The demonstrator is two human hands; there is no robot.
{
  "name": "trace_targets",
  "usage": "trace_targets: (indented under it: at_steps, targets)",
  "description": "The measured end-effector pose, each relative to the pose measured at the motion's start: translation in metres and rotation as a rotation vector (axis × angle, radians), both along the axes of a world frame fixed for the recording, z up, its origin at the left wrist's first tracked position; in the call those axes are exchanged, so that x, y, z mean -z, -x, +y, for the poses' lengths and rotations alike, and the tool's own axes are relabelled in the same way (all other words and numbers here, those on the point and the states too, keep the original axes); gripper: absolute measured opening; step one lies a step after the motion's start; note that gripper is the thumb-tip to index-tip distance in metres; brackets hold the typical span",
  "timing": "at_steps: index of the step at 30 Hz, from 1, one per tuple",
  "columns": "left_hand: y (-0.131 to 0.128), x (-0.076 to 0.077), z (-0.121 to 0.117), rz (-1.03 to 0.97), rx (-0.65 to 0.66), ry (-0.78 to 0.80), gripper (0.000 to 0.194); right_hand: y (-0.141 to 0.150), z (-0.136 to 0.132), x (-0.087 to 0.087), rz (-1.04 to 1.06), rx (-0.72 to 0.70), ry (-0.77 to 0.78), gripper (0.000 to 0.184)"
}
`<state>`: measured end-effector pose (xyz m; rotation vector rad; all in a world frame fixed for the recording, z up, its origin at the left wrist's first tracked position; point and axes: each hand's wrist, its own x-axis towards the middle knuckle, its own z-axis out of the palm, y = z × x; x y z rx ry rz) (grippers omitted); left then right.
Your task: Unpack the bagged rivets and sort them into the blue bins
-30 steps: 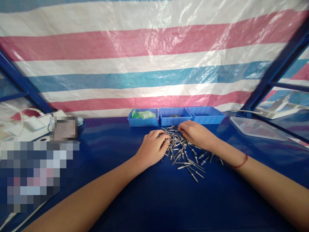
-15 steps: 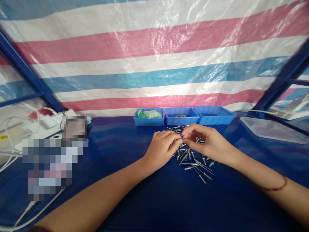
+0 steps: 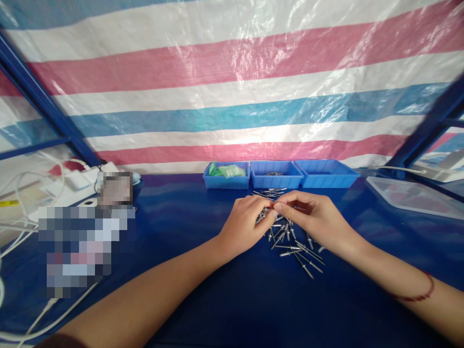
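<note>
On the blue table (image 3: pixel 235 309), rivets (image 3: pixel 301 253) lie loosely piled on the near side of three bins (image 3: pixel 277 182). Left hand (image 3: pixel 243 225) and right hand (image 3: pixel 315 218) meet at the pile, fingers narrowed to a pinch; whether they hold a rivet cannot be determined.

Behind the blue table (image 3: pixel 224 309) we see a striped sheet (image 3: pixel 232 113), shining with light; blue posts (image 3: pixel 45 105) stand at both table sides.

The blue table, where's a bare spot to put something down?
Bare table lies between the forearms, nearer than the metal pins, and from the left hand to the blurred patch. It's crowded where pins lie by the right hand, and at the three blue bins.
</note>
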<state>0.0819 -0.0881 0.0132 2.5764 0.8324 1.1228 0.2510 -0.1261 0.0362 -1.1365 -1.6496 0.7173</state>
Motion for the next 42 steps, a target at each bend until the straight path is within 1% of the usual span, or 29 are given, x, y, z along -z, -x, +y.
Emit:
trace_targets:
  at_steps: [4,7,12,16,17,19,23,26,28,30,31,32,34,35,36,37,38,42]
  targets:
    - [0.000,0.000,0.000,0.018,0.012,0.005,0.014,0.001,-0.002,-0.001,-0.045,-0.009,-0.096,0.017]
    - [0.001,0.001,0.002,-0.033,-0.021,0.015,0.012,-0.001,-0.002,-0.001,-0.136,0.018,-0.168,0.016]
    - [0.001,0.001,0.003,-0.129,-0.053,0.039,0.008,-0.009,0.003,0.003,-0.272,0.071,-0.202,0.014]
    - [0.000,0.000,0.003,-0.122,-0.067,0.059,0.007,-0.013,0.008,0.001,-0.410,0.003,-0.234,0.013]
    - [0.000,0.000,0.003,-0.124,-0.074,0.065,0.008,-0.015,0.011,-0.001,-0.437,0.006,-0.253,0.015]
    - [-0.001,0.001,0.003,-0.134,-0.094,0.077,0.012,-0.020,0.022,-0.006,-0.488,0.094,-0.307,0.017]
    - [0.000,0.004,0.005,-0.169,-0.118,0.120,0.017,-0.035,0.063,-0.016,-0.672,0.420,-0.379,0.018]
    - [0.001,0.007,0.008,-0.215,-0.117,0.185,0.016,-0.043,0.090,-0.018,-0.791,0.508,-0.360,0.021]
    - [0.002,0.009,0.011,-0.247,-0.120,0.240,0.017,-0.044,0.095,-0.016,-0.821,0.510,-0.357,0.023]
    - [0.002,0.010,0.014,-0.279,-0.122,0.292,0.017,-0.039,0.085,-0.013,-0.797,0.431,-0.373,0.021]
    - [0.002,0.011,0.015,-0.293,-0.120,0.317,0.017,-0.036,0.076,-0.012,-0.771,0.349,-0.378,0.018]
    - [0.002,0.011,0.016,-0.306,-0.119,0.339,0.017,-0.031,0.066,-0.010,-0.739,0.238,-0.383,0.016]
    - [0.001,0.011,0.017,-0.330,-0.125,0.373,0.018,-0.022,0.044,-0.007,-0.691,-0.026,-0.380,0.014]
    - [0.001,0.010,0.018,-0.340,-0.130,0.388,0.018,-0.017,0.034,-0.006,-0.693,-0.137,-0.381,0.015]
    - [0.000,0.010,0.018,-0.349,-0.136,0.401,0.018,-0.014,0.027,-0.004,-0.712,-0.219,-0.376,0.016]
    - [0.000,0.009,0.018,-0.356,-0.141,0.410,0.018,-0.011,0.022,-0.002,-0.743,-0.268,-0.371,0.016]
    - [0.000,0.008,0.017,-0.361,-0.144,0.417,0.018,-0.009,0.019,0.000,-0.775,-0.282,-0.369,0.017]
    - [0.000,0.006,0.016,-0.357,-0.140,0.423,0.018,-0.006,0.019,0.006,-0.847,-0.226,-0.407,0.014]
